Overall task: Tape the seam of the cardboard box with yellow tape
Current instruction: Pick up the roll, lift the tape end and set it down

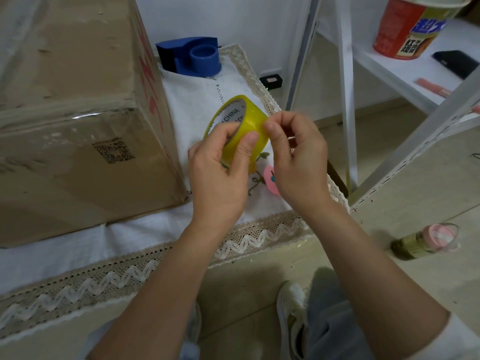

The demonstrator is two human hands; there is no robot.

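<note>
A large brown cardboard box stands at the left on a white cloth-covered table. Clear tape shines along its top edge, and a printed code marks its near side. To the right of the box, above the cloth, my left hand holds a roll of yellow tape, fingers through its core and thumb on the outer face. My right hand pinches at the roll's outer surface with thumb and forefinger. No loose tape end shows.
A blue tape dispenser sits at the back of the table behind the box. A pink item lies on the cloth under my hands. A white shelf frame stands right, holding a noodle cup. A bottle lies on the floor.
</note>
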